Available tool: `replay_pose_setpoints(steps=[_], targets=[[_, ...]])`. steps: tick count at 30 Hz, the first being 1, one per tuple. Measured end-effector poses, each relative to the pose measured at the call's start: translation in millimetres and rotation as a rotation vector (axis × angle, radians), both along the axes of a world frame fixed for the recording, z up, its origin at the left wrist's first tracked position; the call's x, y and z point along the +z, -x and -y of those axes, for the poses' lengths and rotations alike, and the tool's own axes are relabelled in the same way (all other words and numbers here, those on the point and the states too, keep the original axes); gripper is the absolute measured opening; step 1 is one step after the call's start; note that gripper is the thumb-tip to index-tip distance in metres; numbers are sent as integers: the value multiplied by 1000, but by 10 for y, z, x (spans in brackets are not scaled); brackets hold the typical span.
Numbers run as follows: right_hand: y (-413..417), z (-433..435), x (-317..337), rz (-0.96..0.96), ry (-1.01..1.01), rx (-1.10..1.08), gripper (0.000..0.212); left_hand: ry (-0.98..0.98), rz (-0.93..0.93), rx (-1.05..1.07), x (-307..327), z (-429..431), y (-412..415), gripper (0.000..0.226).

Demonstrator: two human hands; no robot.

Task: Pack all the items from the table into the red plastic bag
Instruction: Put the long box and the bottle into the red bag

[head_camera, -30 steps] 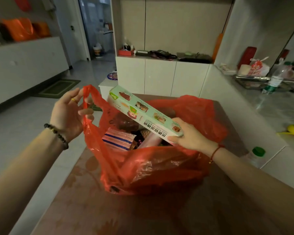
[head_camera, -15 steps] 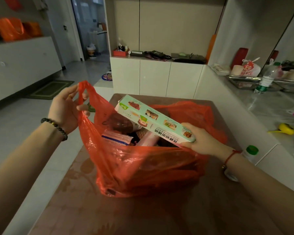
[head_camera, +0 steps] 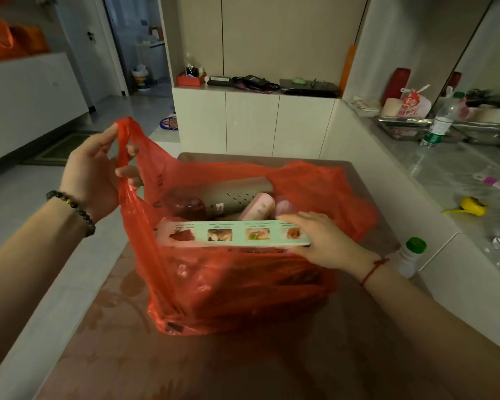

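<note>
The red plastic bag (head_camera: 237, 287) stands open on the brown table (head_camera: 185, 362). My left hand (head_camera: 96, 171) grips the bag's left handle and holds it up. My right hand (head_camera: 326, 241) holds the right end of a long pale-green box (head_camera: 228, 233) printed with food pictures. The box lies level just inside the bag's near rim. Deeper in the bag I see a grey cylinder (head_camera: 231, 194), a dark red round item (head_camera: 189, 207) and a pink tube (head_camera: 257, 209).
A white bottle with a green cap (head_camera: 410, 255) stands at the table's right edge beside my right wrist. A counter on the right carries a yellow tool (head_camera: 471, 206), a clear bottle (head_camera: 439, 122) and metal trays. White cabinets stand behind the table.
My right hand has lowered the green box from a tilted position above the bag to lie level inside its near rim. My left hand still holds the handle up.
</note>
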State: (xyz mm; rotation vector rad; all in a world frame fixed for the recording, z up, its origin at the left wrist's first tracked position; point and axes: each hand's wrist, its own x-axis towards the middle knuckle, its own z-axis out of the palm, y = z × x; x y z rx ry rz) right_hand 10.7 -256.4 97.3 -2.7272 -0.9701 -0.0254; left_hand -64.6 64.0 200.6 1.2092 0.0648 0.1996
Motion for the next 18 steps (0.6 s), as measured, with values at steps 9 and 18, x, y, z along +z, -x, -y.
replay_pose_setpoints(steps=[9, 18], targets=[[-271, 805, 49, 359, -671, -629, 35, -105, -1, -106, -115, 267, -118, 22], [-141, 1722, -758, -171, -688, -1032, 45, -57, -42, -128, -211, 309, -161, 18]])
